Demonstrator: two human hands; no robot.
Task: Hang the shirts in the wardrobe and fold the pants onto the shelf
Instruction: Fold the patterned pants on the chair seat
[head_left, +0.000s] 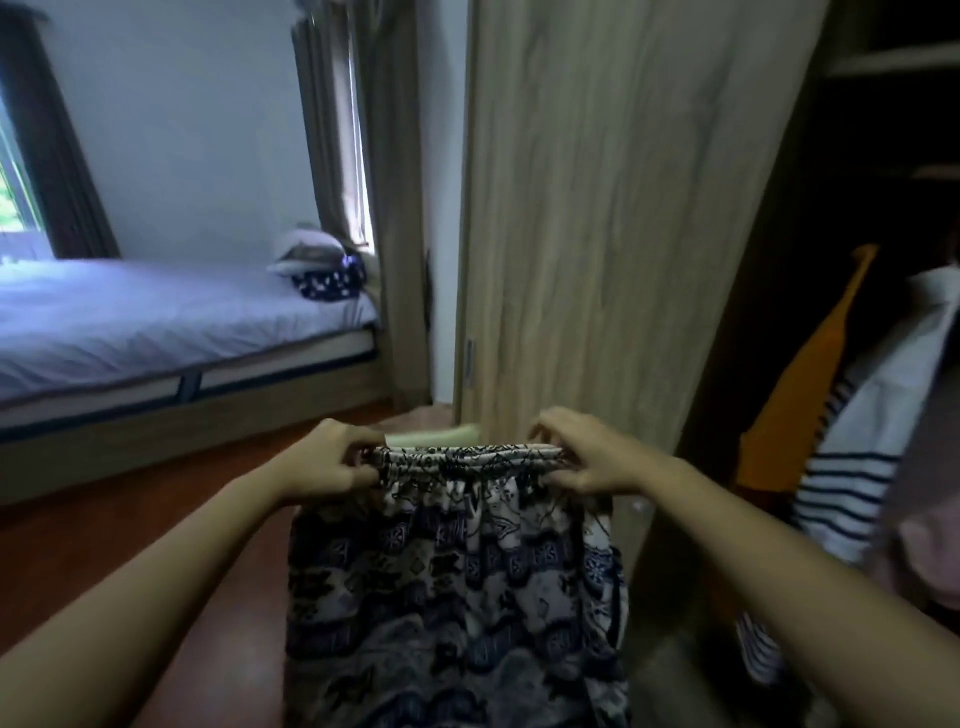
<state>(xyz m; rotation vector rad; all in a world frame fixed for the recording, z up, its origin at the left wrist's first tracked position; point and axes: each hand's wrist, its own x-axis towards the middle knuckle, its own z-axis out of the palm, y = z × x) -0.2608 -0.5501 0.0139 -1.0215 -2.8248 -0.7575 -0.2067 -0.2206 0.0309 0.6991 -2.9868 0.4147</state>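
I hold a pair of patterned pants (457, 587), black, blue and white, up in front of me by the elastic waistband. My left hand (324, 460) pinches the waistband's left end and my right hand (582, 449) pinches its right end. The fabric hangs straight down below my hands. At the right, inside the open wardrobe (857, 156), hang an orange shirt (800, 395) and a white shirt with dark stripes (852, 467). A wardrobe shelf (893, 60) shows at the top right.
The wooden wardrobe door (613, 208) stands directly ahead. A bed (156, 322) with a pillow and a dark patterned bundle (327, 286) lies at the left, with curtains (384, 182) behind it. The floor (104, 545) is reddish brown. A pale object (431, 436) lies on the floor beyond the waistband.
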